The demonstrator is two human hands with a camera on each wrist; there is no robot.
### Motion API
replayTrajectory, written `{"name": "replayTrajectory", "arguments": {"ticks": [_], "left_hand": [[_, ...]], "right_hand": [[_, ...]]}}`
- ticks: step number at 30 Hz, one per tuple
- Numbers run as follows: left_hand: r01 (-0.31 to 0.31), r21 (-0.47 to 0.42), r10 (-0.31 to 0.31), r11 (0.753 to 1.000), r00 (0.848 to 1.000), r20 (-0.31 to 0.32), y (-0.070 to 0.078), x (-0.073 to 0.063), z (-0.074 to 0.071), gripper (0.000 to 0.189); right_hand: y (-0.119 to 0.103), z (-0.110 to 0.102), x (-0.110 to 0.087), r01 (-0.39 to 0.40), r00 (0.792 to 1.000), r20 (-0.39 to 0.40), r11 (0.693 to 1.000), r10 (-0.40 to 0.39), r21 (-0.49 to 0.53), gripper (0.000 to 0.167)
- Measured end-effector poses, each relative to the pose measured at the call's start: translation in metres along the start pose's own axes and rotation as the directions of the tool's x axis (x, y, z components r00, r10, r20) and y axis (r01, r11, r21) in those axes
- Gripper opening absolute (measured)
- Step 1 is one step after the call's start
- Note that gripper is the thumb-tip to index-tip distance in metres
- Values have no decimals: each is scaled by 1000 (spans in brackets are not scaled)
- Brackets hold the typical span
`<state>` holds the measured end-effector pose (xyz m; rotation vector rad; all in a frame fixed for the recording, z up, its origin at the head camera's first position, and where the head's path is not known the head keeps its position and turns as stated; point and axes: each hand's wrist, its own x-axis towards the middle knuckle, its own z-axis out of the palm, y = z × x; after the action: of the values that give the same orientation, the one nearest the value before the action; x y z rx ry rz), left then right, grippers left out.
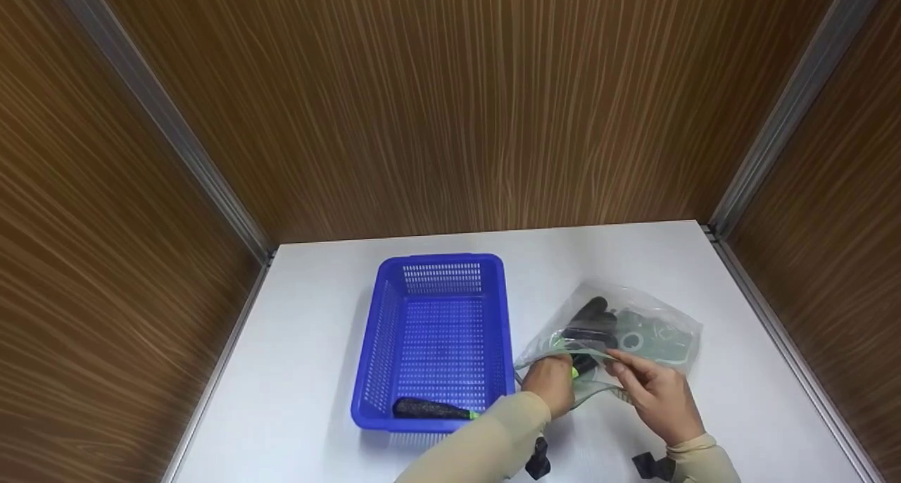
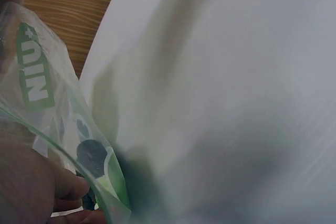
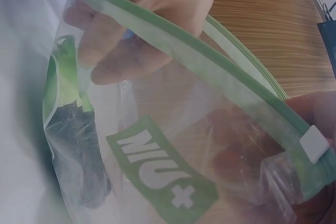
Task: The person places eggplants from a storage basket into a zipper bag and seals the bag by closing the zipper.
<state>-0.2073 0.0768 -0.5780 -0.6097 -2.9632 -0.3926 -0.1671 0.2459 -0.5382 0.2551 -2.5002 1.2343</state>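
A clear zip bag (image 1: 669,321) with a green-edged mouth lies on the white table, its mouth spread. Inside are several long dark eggplant-like pieces (image 1: 590,317) with bright green ends. My left hand (image 1: 551,383) reaches into the mouth, fingers loosely extended beside a piece's green end (image 3: 65,80). Nothing shows gripped between those fingers in the right wrist view. At the opposite side of the mouth, my right hand (image 1: 658,395) pinches the bag's rim between thumb and fingers, close to a white slider (image 3: 314,144).
A blue perforated basket (image 1: 366,370) stands left of the bag. One dark textured piece (image 1: 429,408) with a green end lies along its near side. Wood-grain panels (image 1: 450,117) with metal corner strips enclose the table at the back and both sides.
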Motion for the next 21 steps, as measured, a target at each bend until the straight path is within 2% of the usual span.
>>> {"name": "replayTrajectory", "arguments": {"ticks": [7, 15, 21], "left_hand": [[-17, -116, 19, 993, 1000, 18, 4, -3, -13, 6], [-3, -103, 13, 995, 995, 94, 4, -10, -34, 11], [6, -154, 9, 988, 995, 99, 3, -14, -50, 14]], "right_hand": [[-1, 0, 0, 3, 1000, 0, 1000, -3, 15, 20], [0, 0, 2, -3, 1000, 6, 1000, 3, 24, 20], [1, 0, 2, 7, 1000, 0, 1000, -7, 14, 19]]}}
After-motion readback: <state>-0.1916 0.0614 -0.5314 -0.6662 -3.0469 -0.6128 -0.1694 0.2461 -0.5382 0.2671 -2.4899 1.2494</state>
